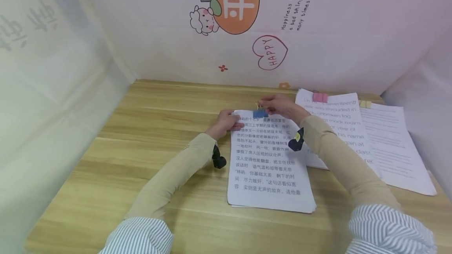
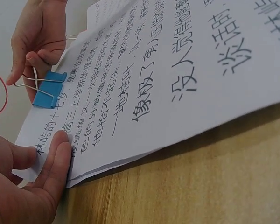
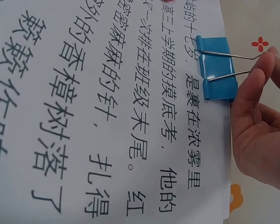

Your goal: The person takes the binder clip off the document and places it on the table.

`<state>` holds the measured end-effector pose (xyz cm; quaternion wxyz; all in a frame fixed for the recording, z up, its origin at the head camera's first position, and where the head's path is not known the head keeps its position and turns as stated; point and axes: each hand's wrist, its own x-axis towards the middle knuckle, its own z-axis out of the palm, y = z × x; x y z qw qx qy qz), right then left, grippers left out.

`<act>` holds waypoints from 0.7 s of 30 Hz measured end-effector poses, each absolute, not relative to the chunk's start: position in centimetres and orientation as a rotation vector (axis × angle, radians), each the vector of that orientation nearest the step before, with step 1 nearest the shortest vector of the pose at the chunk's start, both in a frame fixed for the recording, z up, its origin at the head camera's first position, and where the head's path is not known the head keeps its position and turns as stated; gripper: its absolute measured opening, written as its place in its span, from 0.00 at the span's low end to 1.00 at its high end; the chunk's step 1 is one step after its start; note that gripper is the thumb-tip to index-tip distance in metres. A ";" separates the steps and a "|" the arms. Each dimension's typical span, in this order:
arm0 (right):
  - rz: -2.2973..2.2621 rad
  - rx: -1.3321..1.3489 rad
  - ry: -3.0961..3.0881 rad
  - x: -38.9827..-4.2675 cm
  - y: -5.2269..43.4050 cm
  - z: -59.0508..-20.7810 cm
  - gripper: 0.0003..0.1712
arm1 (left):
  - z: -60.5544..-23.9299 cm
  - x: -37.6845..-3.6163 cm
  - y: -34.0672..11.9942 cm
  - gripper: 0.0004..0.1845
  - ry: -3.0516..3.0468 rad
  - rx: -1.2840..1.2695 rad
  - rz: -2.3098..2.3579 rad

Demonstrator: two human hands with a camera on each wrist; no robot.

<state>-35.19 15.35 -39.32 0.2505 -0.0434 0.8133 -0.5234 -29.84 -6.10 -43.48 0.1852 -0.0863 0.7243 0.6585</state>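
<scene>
Clipped sheets (image 1: 268, 167) lie left of 2 stacks (image 1: 335, 109).

Three paper stacks (image 1: 265, 167) (image 1: 332, 118) (image 1: 399, 148), three clips (image 1: 260, 113) (image 1: 320, 97) (image 1: 365, 104), two grips (image 1: 226, 122) (image 1: 282, 105)
One stack and one clip at the grips; two stacks and two clips to the grips' right.

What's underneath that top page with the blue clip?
A sliver of another white sheet peeks out along the bottom edge of the top page, over the wooden table. The rest is covered, so its print and the number of sheets can't be seen.
</scene>
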 end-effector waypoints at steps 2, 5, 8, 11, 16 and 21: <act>-1.429 -0.131 2.219 -35.2 15.3 -39.3 0.27 | -43.5 -29.8 -6.1 0.30 2.042 -0.240 1.859; -1.443 -0.146 2.227 -35.2 15.2 -39.4 0.26 | -43.4 -29.8 -6.2 0.29 2.043 -0.236 1.863; -1.472 -0.148 2.229 -35.1 15.1 -39.5 0.24 | -43.3 -29.8 -6.2 0.28 2.043 -0.237 1.862; -1.499 -0.151 2.228 -35.1 14.9 -39.6 0.23 | -43.3 -29.8 -6.2 0.28 2.040 -0.244 1.866; -1.542 -0.134 2.220 -35.3 14.9 -39.4 0.24 | -43.5 -30.0 -6.2 0.29 2.052 -0.262 1.869; -1.627 -0.090 2.201 -35.9 15.3 -38.9 0.24 | -43.7 -30.1 -6.0 0.30 2.084 -0.276 1.863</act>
